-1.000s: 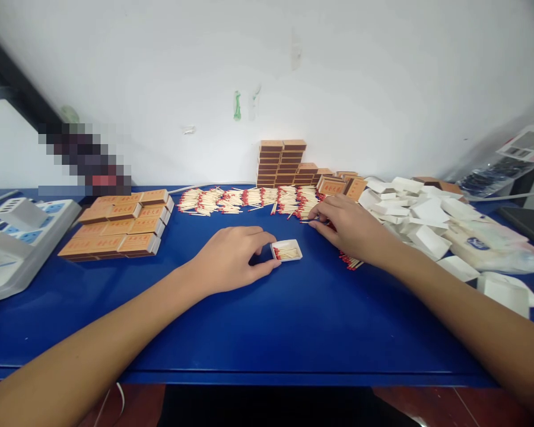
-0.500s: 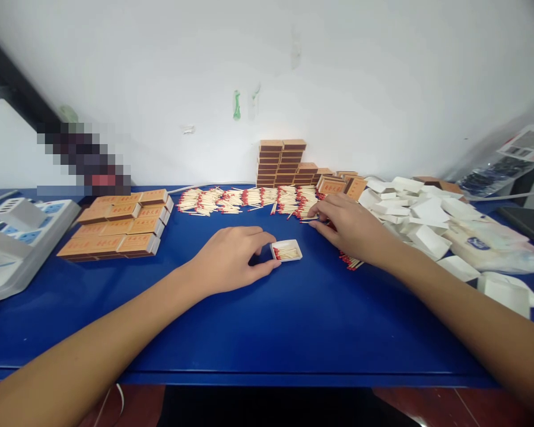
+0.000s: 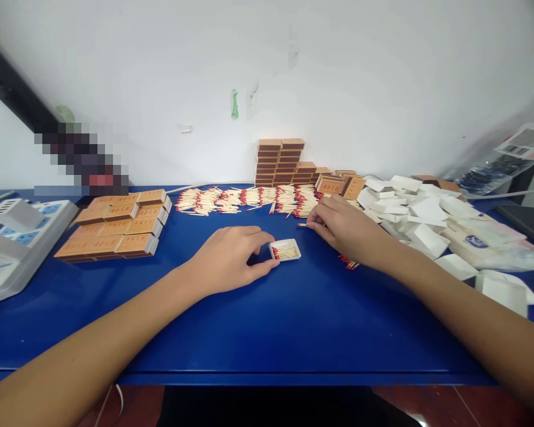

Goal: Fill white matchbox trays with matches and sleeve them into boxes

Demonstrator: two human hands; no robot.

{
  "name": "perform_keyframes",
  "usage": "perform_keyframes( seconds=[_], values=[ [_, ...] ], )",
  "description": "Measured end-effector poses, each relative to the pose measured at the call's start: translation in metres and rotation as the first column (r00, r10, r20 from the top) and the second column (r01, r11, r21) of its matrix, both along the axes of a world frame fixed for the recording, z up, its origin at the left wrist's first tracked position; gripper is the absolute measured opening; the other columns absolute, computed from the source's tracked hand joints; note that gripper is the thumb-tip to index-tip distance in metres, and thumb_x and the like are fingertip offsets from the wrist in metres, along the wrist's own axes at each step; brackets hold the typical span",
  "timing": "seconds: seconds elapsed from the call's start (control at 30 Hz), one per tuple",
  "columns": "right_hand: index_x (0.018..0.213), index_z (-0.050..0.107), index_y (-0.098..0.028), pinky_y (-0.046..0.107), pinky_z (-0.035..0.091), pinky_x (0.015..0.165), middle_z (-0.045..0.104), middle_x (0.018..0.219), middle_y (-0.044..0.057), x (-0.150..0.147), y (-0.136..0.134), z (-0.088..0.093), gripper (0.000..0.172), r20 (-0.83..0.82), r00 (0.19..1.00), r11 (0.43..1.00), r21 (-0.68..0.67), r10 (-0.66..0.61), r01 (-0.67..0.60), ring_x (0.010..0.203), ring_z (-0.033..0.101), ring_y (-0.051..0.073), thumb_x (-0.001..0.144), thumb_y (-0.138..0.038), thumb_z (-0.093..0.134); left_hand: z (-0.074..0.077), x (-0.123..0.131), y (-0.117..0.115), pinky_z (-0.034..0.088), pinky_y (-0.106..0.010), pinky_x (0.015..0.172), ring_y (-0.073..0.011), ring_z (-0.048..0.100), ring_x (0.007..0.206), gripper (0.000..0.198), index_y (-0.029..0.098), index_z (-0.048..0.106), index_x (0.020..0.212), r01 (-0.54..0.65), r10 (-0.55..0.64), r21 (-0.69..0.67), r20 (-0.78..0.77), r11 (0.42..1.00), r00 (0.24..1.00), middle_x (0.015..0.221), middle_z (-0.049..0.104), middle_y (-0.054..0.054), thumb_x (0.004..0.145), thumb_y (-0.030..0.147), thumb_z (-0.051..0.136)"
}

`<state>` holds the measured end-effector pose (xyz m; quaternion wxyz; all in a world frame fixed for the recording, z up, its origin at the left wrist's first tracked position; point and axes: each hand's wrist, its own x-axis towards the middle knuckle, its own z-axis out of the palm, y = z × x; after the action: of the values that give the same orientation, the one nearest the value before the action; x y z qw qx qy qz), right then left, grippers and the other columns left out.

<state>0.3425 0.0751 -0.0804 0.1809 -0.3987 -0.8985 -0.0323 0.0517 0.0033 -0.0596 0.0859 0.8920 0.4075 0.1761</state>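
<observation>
Near the middle of the blue table, my left hand (image 3: 229, 260) grips the left end of a small white matchbox tray (image 3: 291, 258) between thumb and forefinger. Inside the tray lie several red-tipped matches (image 3: 285, 252). My right hand (image 3: 345, 228) is pinched on a match (image 3: 302, 225), whose red head sticks out to the left of the fingertips, behind and right of the tray. Behind both hands runs a long row of loose matches (image 3: 231, 200). Another bunch of matches (image 3: 347, 263) is partly hidden under my right wrist.
Orange matchboxes (image 3: 111, 228) lie in layers at the left, beside a white power strip (image 3: 40, 246). More matchboxes (image 3: 278, 163) stand stacked against the wall. A heap of white empty trays (image 3: 427, 209) and a soft plastic packet (image 3: 476, 240) occupy the right side.
My right hand has drawn slightly back from the row of matches, bringing a match away from it. My left hand still holds the tray in place.
</observation>
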Motion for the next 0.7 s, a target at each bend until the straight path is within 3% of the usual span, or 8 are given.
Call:
perform_keyframes(
  seconds=[0.13, 0.33, 0.6, 0.7],
  values=[
    [0.098, 0.063, -0.024, 0.046, 0.050, 0.088, 0.069, 0.101, 0.012, -0.016, -0.023, 0.011, 0.016, -0.110, 0.988, 0.994, 0.015, 0.107, -0.106, 0.099, 0.061, 0.031, 0.109, -0.028, 0.053, 0.000, 0.000, 0.000, 0.044, -0.029, 0.067, -0.0154, 0.063, 0.073, 0.025, 0.021, 0.077, 0.120, -0.007, 0.007, 0.000, 0.002, 1.000, 1.000, 0.089, 0.071, 0.000, 0.101, 0.036, 0.072],
    [0.095, 0.065, -0.023, 0.046, 0.049, 0.087, 0.069, 0.097, 0.012, -0.038, -0.051, 0.018, 0.024, -0.028, 0.974, 0.974, 0.037, 0.224, -0.223, 0.095, 0.060, 0.030, 0.111, -0.023, 0.047, -0.001, 0.001, 0.002, 0.044, -0.030, 0.068, -0.0162, 0.064, 0.075, 0.022, 0.020, 0.077, 0.115, -0.008, 0.008, 0.004, -0.012, 1.000, 1.000, 0.090, 0.072, -0.001, 0.101, 0.037, 0.072],
    [0.099, 0.063, -0.023, 0.040, 0.052, 0.081, 0.069, 0.100, 0.009, -0.033, -0.045, 0.008, 0.013, -0.198, 0.959, 0.962, -0.138, 0.204, -0.234, 0.096, 0.063, 0.026, 0.108, -0.024, 0.055, -0.001, 0.001, 0.003, 0.045, -0.029, 0.069, -0.0161, 0.064, 0.075, 0.024, 0.020, 0.077, 0.118, 0.000, 0.000, -0.003, -0.007, 1.000, 1.000, 0.091, 0.072, -0.001, 0.101, 0.037, 0.073],
    [0.100, 0.066, -0.023, 0.042, 0.052, 0.083, 0.069, 0.097, 0.009, -0.023, -0.032, 0.007, 0.010, -0.206, 0.969, 0.983, -0.095, 0.137, -0.159, 0.095, 0.064, 0.027, 0.105, -0.026, 0.058, 0.000, 0.002, 0.002, 0.045, -0.029, 0.068, -0.0158, 0.064, 0.074, 0.024, 0.021, 0.077, 0.119, -0.003, 0.003, -0.011, -0.002, 1.000, 1.000, 0.090, 0.072, 0.000, 0.101, 0.036, 0.073]
  ],
)
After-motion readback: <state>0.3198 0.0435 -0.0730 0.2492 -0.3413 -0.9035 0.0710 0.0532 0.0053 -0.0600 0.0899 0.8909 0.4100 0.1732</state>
